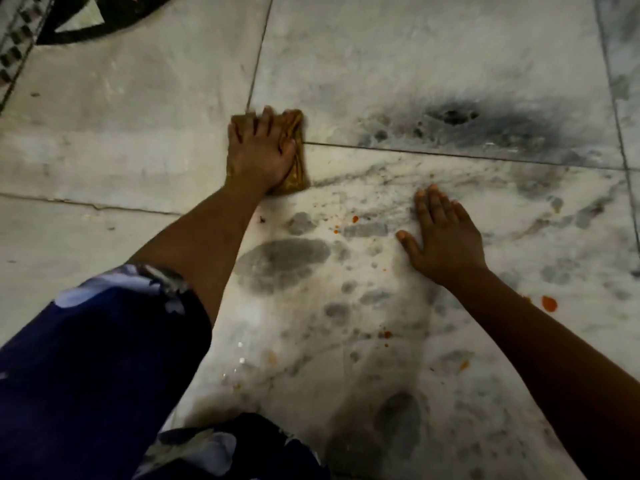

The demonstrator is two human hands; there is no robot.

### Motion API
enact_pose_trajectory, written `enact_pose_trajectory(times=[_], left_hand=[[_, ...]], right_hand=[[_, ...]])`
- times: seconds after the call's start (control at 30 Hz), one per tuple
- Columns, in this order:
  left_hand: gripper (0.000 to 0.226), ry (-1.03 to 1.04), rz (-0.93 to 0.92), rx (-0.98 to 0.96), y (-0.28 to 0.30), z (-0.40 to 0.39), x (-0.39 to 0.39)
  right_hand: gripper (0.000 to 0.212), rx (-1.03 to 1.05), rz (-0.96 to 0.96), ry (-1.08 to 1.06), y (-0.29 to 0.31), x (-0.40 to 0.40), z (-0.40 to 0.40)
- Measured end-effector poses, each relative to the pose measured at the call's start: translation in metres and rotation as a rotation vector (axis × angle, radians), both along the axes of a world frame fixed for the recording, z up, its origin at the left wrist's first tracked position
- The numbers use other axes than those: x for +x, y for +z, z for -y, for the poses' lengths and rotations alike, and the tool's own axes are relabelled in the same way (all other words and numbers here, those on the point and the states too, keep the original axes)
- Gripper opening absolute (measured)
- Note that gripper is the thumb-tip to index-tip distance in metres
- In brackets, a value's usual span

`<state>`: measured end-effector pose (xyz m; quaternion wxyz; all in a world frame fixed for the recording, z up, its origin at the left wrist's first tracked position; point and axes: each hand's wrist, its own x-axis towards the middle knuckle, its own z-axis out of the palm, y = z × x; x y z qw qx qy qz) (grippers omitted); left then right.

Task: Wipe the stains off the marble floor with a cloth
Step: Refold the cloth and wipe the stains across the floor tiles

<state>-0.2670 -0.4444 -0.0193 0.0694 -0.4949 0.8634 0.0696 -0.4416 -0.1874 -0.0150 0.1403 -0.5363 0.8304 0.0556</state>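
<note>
One cloth (pixel 294 157), yellow-brown and crumpled, lies on the marble floor (pixel 121 140) at about 11 o'clock from the picture's centre, right where two floor joints meet. The left hand (pixel 258 152) presses flat on top of it, fingers straight and slightly spread, pointing toward 12 o'clock; the cloth shows past the fingertips and along the hand's right edge.

The right hand (pixel 441 237) rests palm-down on the bare floor at about 3 o'clock from centre, well apart from the cloth. Its fingers lie straight and close together, the thumb held out toward 9 o'clock. It holds nothing.

Two hands, one cloth, no containers in view.

Stains: one large sooty black smear (pixel 453 116) at 1 o'clock, beyond the right hand; many grey blotches (pixel 282 261) between the two arms, too many to count. Several orange spots are scattered around, the biggest orange drop (pixel 549 303) at 4 o'clock beside the right forearm.

A dark blue patterned garment (pixel 86 358) fills the 7 o'clock corner. A black inlay pattern (pixel 104 19) sits at the 11 o'clock edge.
</note>
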Motion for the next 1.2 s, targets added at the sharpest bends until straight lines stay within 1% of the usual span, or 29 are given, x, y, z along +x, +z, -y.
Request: enact_pose_trajectory(times=[0.07, 0.17, 0.2, 0.27, 0.33, 0.4, 0.5, 0.57, 0.63, 0.67, 0.73, 0.8, 0.83, 0.9, 0.93, 1.0, 1.1, 1.17, 1.2], left_hand=[[0.06, -0.05, -0.018, -0.009, 0.0, -0.02, -0.007], [0.069, -0.294, -0.061, -0.016, -0.004, -0.1, 0.015], [0.067, -0.356, -0.086, -0.01, -0.004, -0.129, 0.026], [0.062, -0.389, -0.097, -0.016, -0.004, -0.16, 0.036], [0.06, -0.387, -0.074, -0.009, -0.006, -0.151, 0.026], [0.061, -0.343, -0.031, 0.011, -0.004, -0.132, 0.008], [0.058, -0.224, -0.02, 0.027, 0.0, -0.089, -0.034], [0.058, -0.176, -0.013, 0.06, 0.005, -0.076, -0.059], [0.059, -0.231, 0.027, 0.068, 0.007, -0.092, -0.063], [0.06, -0.306, 0.036, 0.056, 0.005, -0.109, -0.054], [0.063, -0.463, -0.028, 0.035, 0.005, -0.151, -0.019], [0.06, -0.557, -0.089, 0.06, 0.003, -0.185, 0.016], [0.058, -0.573, -0.093, 0.062, 0.002, -0.189, 0.025], [0.059, -0.563, -0.067, 0.053, 0.0, -0.175, 0.019], [0.061, -0.521, -0.061, 0.045, -0.002, -0.163, 0.01], [0.065, -0.393, -0.067, 0.011, -0.003, -0.125, -0.016], [0.059, -0.229, -0.039, -0.006, -0.003, -0.067, -0.056], [0.059, -0.209, -0.051, -0.007, -0.003, -0.066, -0.072], [0.063, -0.247, -0.058, -0.008, -0.005, -0.078, -0.072]], right_hand=[[0.095, -0.031, 0.0, 0.006, -0.003, 0.0, -0.002], [0.09, -0.072, 0.015, -0.004, -0.006, 0.0, -0.003], [0.089, -0.081, 0.017, 0.0, -0.008, -0.001, -0.003], [0.087, -0.1, 0.019, 0.003, -0.009, 0.0, -0.004], [0.086, -0.109, 0.032, -0.011, -0.01, 0.001, -0.003], [0.085, -0.079, 0.037, -0.002, -0.008, 0.001, -0.004], [0.079, -0.014, 0.012, 0.002, 0.0, -0.002, 0.0], [0.074, 0.02, 0.022, 0.016, 0.004, -0.006, 0.0], [0.072, 0.005, 0.054, 0.02, 0.006, -0.01, -0.008], [0.075, -0.025, 0.056, 0.024, 0.006, -0.01, -0.017], [0.082, -0.107, 0.037, 0.022, -0.001, -0.008, -0.037], [0.079, -0.154, 0.027, 0.014, -0.013, -0.002, -0.055], [0.076, -0.177, 0.022, -0.002, -0.017, 0.0, -0.059], [0.072, -0.23, 0.029, -0.027, -0.023, 0.002, -0.061], [0.071, -0.254, 0.028, -0.023, -0.025, 0.002, -0.06], [0.069, -0.304, 0.023, -0.028, -0.027, 0.002, -0.06], [0.068, -0.366, 0.013, -0.03, -0.03, 0.002, -0.06], [0.068, -0.392, 0.015, -0.031, -0.031, 0.001, -0.06], [0.068, -0.396, 0.015, -0.034, -0.032, 0.0, -0.06]])
